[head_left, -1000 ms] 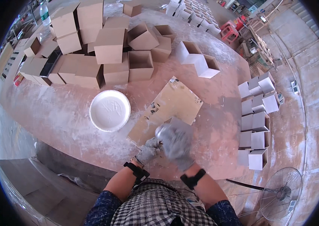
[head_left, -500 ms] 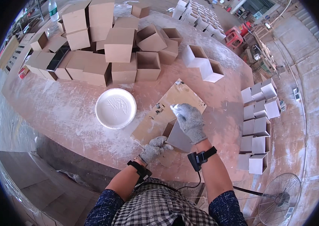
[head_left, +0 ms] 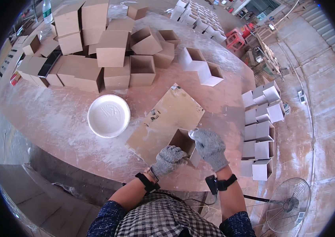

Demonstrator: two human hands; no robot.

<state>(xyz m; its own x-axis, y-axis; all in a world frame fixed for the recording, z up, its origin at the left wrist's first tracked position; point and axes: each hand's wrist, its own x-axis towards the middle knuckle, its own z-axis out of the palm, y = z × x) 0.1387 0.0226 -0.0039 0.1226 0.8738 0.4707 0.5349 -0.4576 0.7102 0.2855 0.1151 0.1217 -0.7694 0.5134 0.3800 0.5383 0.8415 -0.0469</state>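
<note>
Over the near part of the table, my gloved left hand point(head_left: 169, 160) is closed on the near edge of a cardboard box point(head_left: 180, 140). The box is tilted, its brown inside showing and its right side whitish. My gloved right hand point(head_left: 210, 148) is closed by the box's right rim, with white on its fingertips; whatever those fingers hold is hidden. Under the box lies a tan board point(head_left: 175, 104) with dark worn spots. Left of the board stands a round white bowl point(head_left: 90, 122) of white paste, its surface marked with streaks.
Plain brown boxes point(head_left: 110, 51) are piled at the back left. Two white-sided boxes point(head_left: 211, 81) stand beyond the board. Rows of white boxes point(head_left: 263, 131) sit off the table's right side, with a fan point(head_left: 289, 205) nearer. A water bottle point(head_left: 47, 12) stands far left.
The box has turned in my left hand, so its open inside now shows more. My right hand has come down from above the board to the box's right rim. The whole view has shifted slightly.
</note>
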